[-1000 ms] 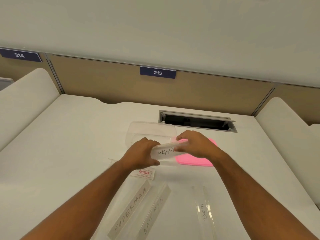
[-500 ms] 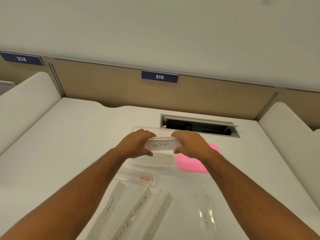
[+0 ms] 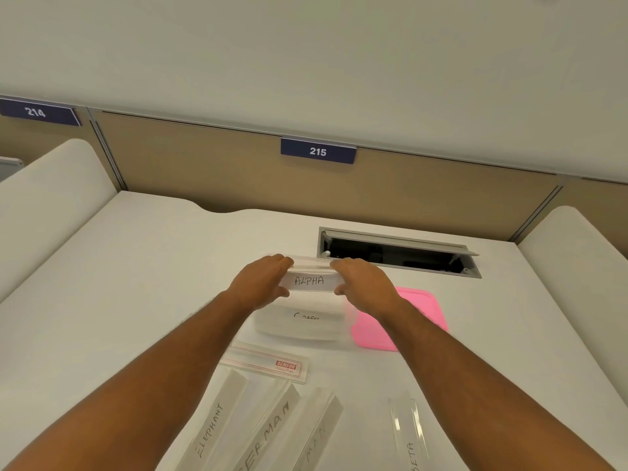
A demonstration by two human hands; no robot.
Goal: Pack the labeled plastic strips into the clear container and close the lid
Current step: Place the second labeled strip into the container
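Now both hands (image 3: 311,287) clamped on one ALPHA strip (image 3: 308,281) over one clear container (image 3: 299,326) (four loose strips (image 3: 217,426) nearby).

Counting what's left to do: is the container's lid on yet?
Off. The pink lid lies flat on the desk beside the open clear container.

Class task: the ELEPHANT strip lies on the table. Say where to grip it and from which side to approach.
Grip the ELEPHANT strip across its narrow width, near the middle, pinching its two long edges from above. It is long, slim and lies flat, with the SUPERMAN strip close on its right, so reaching down from the clearer left side seems easiest.
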